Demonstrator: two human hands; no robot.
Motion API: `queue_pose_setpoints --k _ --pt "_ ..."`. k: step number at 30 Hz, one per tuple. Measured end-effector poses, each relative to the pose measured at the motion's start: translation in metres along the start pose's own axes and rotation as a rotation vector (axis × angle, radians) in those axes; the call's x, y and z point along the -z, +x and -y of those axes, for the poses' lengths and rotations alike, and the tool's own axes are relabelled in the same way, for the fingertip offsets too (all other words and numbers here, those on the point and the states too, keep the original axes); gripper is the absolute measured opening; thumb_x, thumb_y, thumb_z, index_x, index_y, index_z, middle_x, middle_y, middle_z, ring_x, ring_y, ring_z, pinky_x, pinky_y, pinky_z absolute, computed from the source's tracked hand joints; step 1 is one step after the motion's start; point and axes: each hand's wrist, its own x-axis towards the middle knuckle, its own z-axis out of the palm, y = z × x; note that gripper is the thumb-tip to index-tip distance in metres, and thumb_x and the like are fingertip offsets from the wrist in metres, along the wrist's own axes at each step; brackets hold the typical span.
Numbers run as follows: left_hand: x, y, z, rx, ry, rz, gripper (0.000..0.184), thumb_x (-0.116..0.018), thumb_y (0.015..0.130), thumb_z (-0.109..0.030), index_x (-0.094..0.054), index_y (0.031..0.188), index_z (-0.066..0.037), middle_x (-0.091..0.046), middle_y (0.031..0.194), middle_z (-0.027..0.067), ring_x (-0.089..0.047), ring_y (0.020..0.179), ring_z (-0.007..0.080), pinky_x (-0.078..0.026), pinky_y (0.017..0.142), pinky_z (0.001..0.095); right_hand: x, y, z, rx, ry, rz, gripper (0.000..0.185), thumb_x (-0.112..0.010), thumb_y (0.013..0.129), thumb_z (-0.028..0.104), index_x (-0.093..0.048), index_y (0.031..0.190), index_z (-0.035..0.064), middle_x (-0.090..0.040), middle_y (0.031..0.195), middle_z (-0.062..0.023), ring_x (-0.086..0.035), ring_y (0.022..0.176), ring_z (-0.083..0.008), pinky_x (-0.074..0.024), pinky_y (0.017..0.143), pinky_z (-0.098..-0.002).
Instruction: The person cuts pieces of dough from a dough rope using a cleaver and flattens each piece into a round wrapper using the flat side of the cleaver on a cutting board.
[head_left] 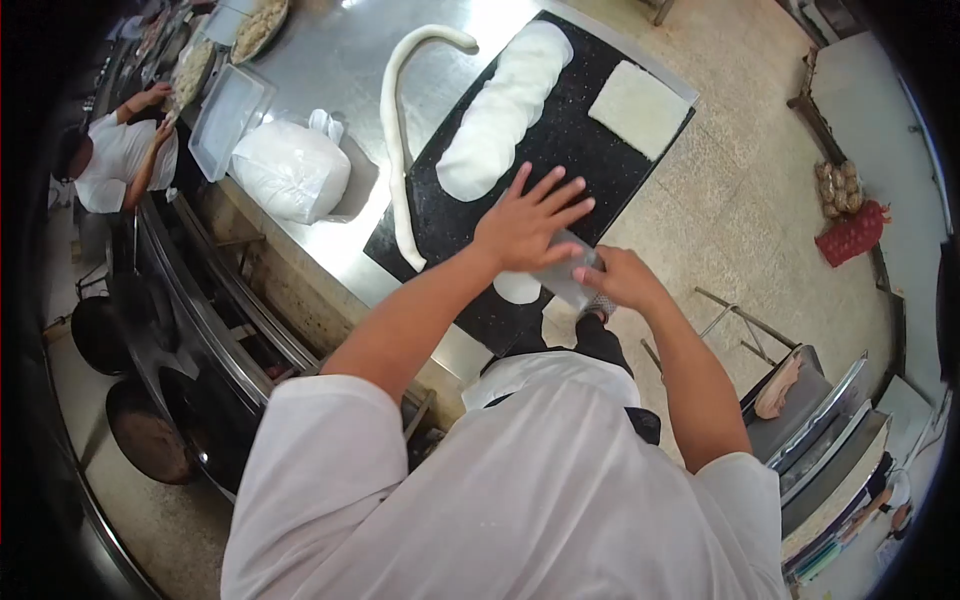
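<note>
Flat blade (568,282) in right fingers (618,264), beside left thumb (563,253)

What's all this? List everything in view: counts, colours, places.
Steel table: one, silver, upper centre
Board: one, black, on the table
Dough rounds, overlapping: uncounted row, white, on the board
Loose dough round: one, white, board's near end
Dough rope: one, white, board's left side
Square sheet: one, off-white, board's far right corner
Flat blade: one, grey, board's right edge
Plastic bag: one, white, table's left side
Plastic tub: one, clear, beside the bag
Food heaps: two, pale, top left
Co-worker: one, white shirt, left
Pans: two-plus, dark, lower left
Sack: one, red, right
Right-edge clutter: uncounted, mixed colours
Left hand: one, bare, over the board
Right hand: one, bare, gripping the blade
</note>
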Motion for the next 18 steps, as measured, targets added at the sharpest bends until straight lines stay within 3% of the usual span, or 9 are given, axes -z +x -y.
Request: queue_pose_setpoints --k 2,4,6,8,9,12,18 --pt "0.000 0.005 0.001 -0.012 -0.011 -0.027 0.071 -0.056 0.094 -0.062 -0.048 0.154 -0.026 -0.035 0.166 0.0096 -0.029 0.154 0.0343 -0.013 0.123 0.0647 -0.008 -0.008 -0.002 -0.011 -0.036 -0.047 0.053 -0.071 0.091 0.047 -0.068 0.104 -0.0040 -0.071 0.095 -0.0275 -0.070 0.096 -0.0449 -0.0534 0.083 -0.0503" --pt "-0.005 -0.008 -0.009 -0.157 0.006 0.051 0.071 -0.053 0.095 -0.064 -0.048 0.154 -0.026 -0.035 0.165 0.0111 -0.026 0.155 0.0359 -0.010 0.123 0.0659 -0.045 -0.029 -0.026 0.099 -0.019 -0.124 0.054 -0.074 0.089 0.042 -0.064 0.115 -0.0038 -0.072 0.095 -0.0277 -0.070 0.095 -0.0455 -0.0540 0.084 -0.0514" --pt "-0.005 -0.045 -0.033 -0.290 -0.129 0.220 0.068 -0.047 0.096 -0.067 -0.052 0.151 -0.026 -0.038 0.164 0.0086 -0.024 0.156 0.0345 -0.006 0.124 0.0654 -0.062 -0.069 -0.017 0.028 0.032 0.074 0.057 -0.079 0.085 0.038 -0.059 0.120 -0.0035 -0.072 0.097 -0.0288 -0.070 0.095 -0.0466 -0.0550 0.083 -0.0521" --pt "-0.023 -0.048 -0.042 -0.346 -0.274 0.190 0.068 -0.049 0.096 -0.066 -0.054 0.149 -0.025 -0.043 0.161 0.0069 -0.029 0.154 0.0330 -0.007 0.124 0.0653 -0.078 -0.076 -0.008 -0.042 -0.014 -0.034 0.058 -0.082 0.083 0.036 -0.059 0.119 -0.0032 -0.072 0.097 -0.0289 -0.071 0.094 -0.0462 -0.0555 0.082 -0.0521" --pt "-0.023 -0.038 -0.039 -0.351 -0.302 0.200 0.068 -0.049 0.096 -0.066 -0.054 0.149 -0.025 -0.043 0.161 0.0069 -0.029 0.154 0.0330 -0.007 0.124 0.0653 -0.085 -0.083 -0.005 -0.122 -0.058 -0.132 0.058 -0.084 0.081 0.034 -0.058 0.118 -0.0029 -0.072 0.098 -0.0290 -0.071 0.094 -0.0458 -0.0560 0.081 -0.0522" --pt "-0.012 -0.003 -0.015 -0.373 -0.107 0.186 0.069 -0.053 0.095 -0.065 -0.054 0.150 -0.023 -0.047 0.158 0.0059 -0.032 0.153 0.0325 -0.009 0.124 0.0650 -0.042 -0.055 0.014 -0.179 -0.012 -0.086 0.059 -0.084 0.080 0.037 -0.058 0.115 -0.0021 -0.072 0.098 -0.0295 -0.071 0.095 -0.0459 -0.0564 0.081 -0.0523" --pt "0.007 0.029 0.025 -0.288 -0.017 0.027 0.070 -0.054 0.094 -0.064 -0.054 0.150 -0.023 -0.045 0.160 0.0102 -0.029 0.154 0.0341 -0.008 0.124 0.0640 -0.019 -0.023 0.032 -0.126 -0.154 -0.184 0.061 -0.082 0.081 0.043 -0.057 0.116 -0.0018 -0.071 0.101 -0.0299 -0.070 0.097 -0.0473 -0.0558 0.083 -0.0534"
